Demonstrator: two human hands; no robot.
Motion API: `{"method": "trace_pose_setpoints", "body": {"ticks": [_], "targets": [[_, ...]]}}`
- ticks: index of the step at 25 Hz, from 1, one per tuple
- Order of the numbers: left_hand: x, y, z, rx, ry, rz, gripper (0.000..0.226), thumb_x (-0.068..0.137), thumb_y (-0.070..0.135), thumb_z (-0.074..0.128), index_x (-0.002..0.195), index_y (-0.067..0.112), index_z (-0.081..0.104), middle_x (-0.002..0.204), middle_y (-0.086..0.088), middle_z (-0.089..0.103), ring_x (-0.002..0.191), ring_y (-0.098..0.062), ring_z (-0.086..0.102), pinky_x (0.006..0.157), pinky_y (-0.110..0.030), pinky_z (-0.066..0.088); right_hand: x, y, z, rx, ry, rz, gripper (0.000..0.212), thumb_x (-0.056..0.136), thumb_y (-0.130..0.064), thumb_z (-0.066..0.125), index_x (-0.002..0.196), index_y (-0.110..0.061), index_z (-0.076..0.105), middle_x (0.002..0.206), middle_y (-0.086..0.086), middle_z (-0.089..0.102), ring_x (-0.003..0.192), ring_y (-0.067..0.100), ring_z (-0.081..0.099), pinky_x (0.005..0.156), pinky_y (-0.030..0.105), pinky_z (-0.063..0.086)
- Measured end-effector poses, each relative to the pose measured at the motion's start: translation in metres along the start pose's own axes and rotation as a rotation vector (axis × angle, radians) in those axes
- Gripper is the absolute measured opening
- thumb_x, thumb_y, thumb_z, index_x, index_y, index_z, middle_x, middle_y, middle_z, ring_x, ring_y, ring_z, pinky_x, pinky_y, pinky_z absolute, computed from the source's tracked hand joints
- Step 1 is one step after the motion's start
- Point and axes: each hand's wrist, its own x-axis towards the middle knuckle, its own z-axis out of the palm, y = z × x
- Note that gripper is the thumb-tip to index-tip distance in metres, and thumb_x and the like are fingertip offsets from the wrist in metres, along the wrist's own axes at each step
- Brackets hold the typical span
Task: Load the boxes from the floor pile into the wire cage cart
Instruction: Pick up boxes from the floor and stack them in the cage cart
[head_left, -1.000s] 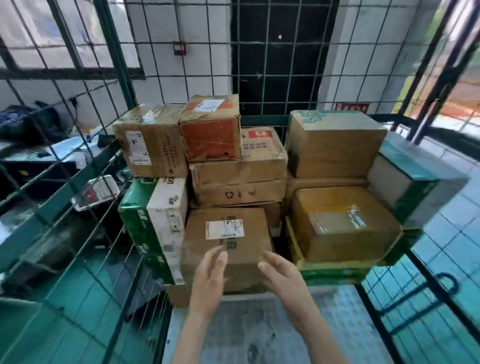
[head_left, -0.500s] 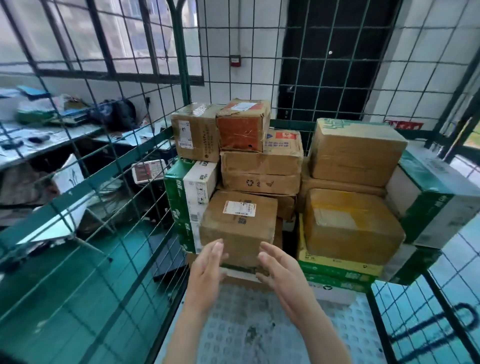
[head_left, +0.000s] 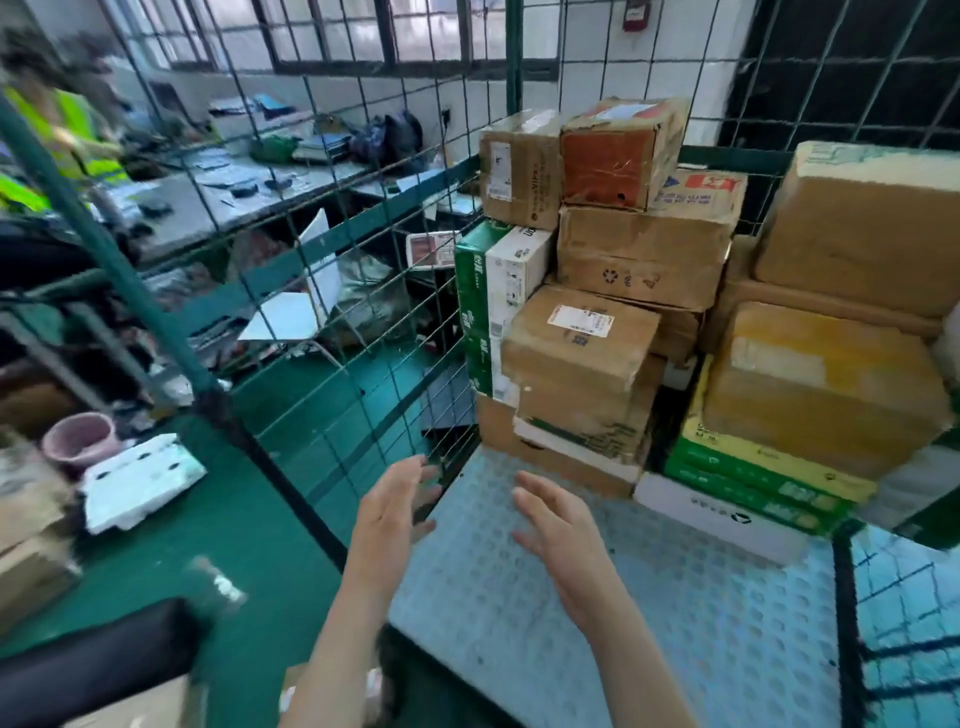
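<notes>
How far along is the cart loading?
Done: a stack of boxes fills the back of the wire cage cart. In hand: nothing; left hand and right hand are open at the cart's front. Left: cardboard boxes on the floor outside.

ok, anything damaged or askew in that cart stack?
Yes. The orange-faced box on top has torn, scuffed edges, and the labelled brown box at the front has a crushed lower left corner. Nothing looks spilled.

Bright daylight thru windows (head_left: 332, 31) top L; L & btm edges motion-blurred, wide-angle warp; boxes (head_left: 639, 249) fairly sharp.
</notes>
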Motion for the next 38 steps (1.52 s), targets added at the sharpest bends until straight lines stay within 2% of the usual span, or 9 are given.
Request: {"method": "trace_pose_setpoints", "body": {"ticks": [7, 11, 15, 19, 21, 24, 29, 33, 38], "targets": [[-0.054, -0.017, -0.067, -0.019, 0.185, -0.038, 0.027, 0.105, 0.040, 0.046, 0.119, 0.027, 0.064, 0.124, 0.005, 0.067, 0.109, -0.012, 0.068, 0.091, -0.041, 0.058, -0.030, 0.024, 0.058, -0.003, -0.134, 0.081, 0.028, 0.100, -0.023, 0.061, 0.128, -0.017, 0.065, 0.127, -0.005, 0.064, 0.115, 0.006, 0.059, 0.099, 0.037, 0.055], [-0.086, -0.022, -0.122, -0.041, 0.311, -0.052, 0.030, 0.105, 0.040, 0.045, 0.125, 0.026, 0.063, 0.124, 0.006, 0.068, 0.108, -0.010, 0.069, 0.093, -0.043, 0.058, -0.047, 0.037, 0.102, -0.008, -0.172, 0.100, 0.022, 0.100, -0.023, 0.062, 0.120, -0.019, 0.069, 0.125, -0.003, 0.067, 0.117, 0.012, 0.062, 0.103, 0.042, 0.053], [-0.136, -0.045, -0.184, -0.110, 0.452, -0.078, 0.027, 0.105, 0.039, 0.046, 0.122, 0.026, 0.063, 0.124, 0.006, 0.068, 0.107, -0.009, 0.070, 0.094, -0.045, 0.058, -0.089, 0.068, 0.167, -0.065, -0.289, 0.143, 0.018, 0.099, -0.021, 0.063, 0.115, -0.019, 0.071, 0.120, -0.003, 0.069, 0.115, 0.014, 0.064, 0.101, 0.043, 0.054], [-0.198, -0.071, -0.249, -0.189, 0.577, -0.107, 0.028, 0.106, 0.036, 0.046, 0.125, 0.025, 0.063, 0.124, 0.005, 0.068, 0.107, -0.010, 0.070, 0.088, -0.039, 0.058, -0.139, 0.104, 0.223, -0.160, -0.395, 0.162, 0.016, 0.098, -0.018, 0.064, 0.111, -0.018, 0.072, 0.120, -0.001, 0.070, 0.114, 0.012, 0.065, 0.097, 0.039, 0.056], [-0.235, -0.087, -0.283, -0.220, 0.647, -0.125, 0.026, 0.106, 0.035, 0.046, 0.122, 0.025, 0.064, 0.123, 0.004, 0.069, 0.105, -0.011, 0.071, 0.092, -0.044, 0.057, -0.170, 0.119, 0.254, -0.209, -0.446, 0.174, 0.014, 0.097, -0.015, 0.063, 0.108, -0.018, 0.073, 0.116, 0.000, 0.072, 0.110, 0.015, 0.067, 0.097, 0.040, 0.056], [-0.297, -0.106, -0.335, -0.254, 0.748, -0.135, 0.025, 0.107, 0.033, 0.044, 0.117, 0.027, 0.066, 0.120, 0.002, 0.070, 0.107, -0.015, 0.071, 0.096, -0.048, 0.055, -0.223, 0.147, 0.303, -0.291, -0.553, 0.186, 0.015, 0.098, -0.015, 0.062, 0.110, -0.016, 0.072, 0.110, 0.000, 0.072, 0.103, 0.018, 0.068, 0.093, 0.038, 0.055], [-0.394, -0.123, -0.409, -0.293, 0.947, -0.096, 0.020, 0.104, 0.037, 0.049, 0.109, 0.027, 0.065, 0.120, 0.000, 0.071, 0.109, -0.017, 0.069, 0.095, -0.048, 0.053, -0.302, 0.193, 0.372, -0.379, -0.748, 0.177, 0.015, 0.099, -0.018, 0.060, 0.109, -0.020, 0.072, 0.116, -0.002, 0.071, 0.115, 0.014, 0.064, 0.094, 0.035, 0.055], [-0.462, -0.144, -0.446, -0.336, 1.106, -0.118, 0.035, 0.093, 0.048, 0.051, 0.114, 0.023, 0.064, 0.120, 0.000, 0.069, 0.108, -0.017, 0.070, 0.094, -0.049, 0.055, -0.356, 0.218, 0.421, -0.459, -0.927, 0.172, 0.014, 0.099, -0.016, 0.059, 0.106, -0.020, 0.071, 0.112, -0.003, 0.071, 0.115, 0.017, 0.065, 0.099, 0.042, 0.055], [-0.513, -0.180, -0.487, -0.427, 1.300, -0.201, 0.029, 0.106, 0.036, 0.044, 0.120, 0.019, 0.064, 0.121, -0.001, 0.069, 0.106, -0.016, 0.070, 0.096, -0.051, 0.055, -0.395, 0.257, 0.479, -0.574, -1.093, 0.198, 0.015, 0.099, -0.016, 0.059, 0.107, -0.019, 0.071, 0.109, -0.002, 0.073, 0.113, 0.019, 0.066, 0.097, 0.044, 0.056]]}}
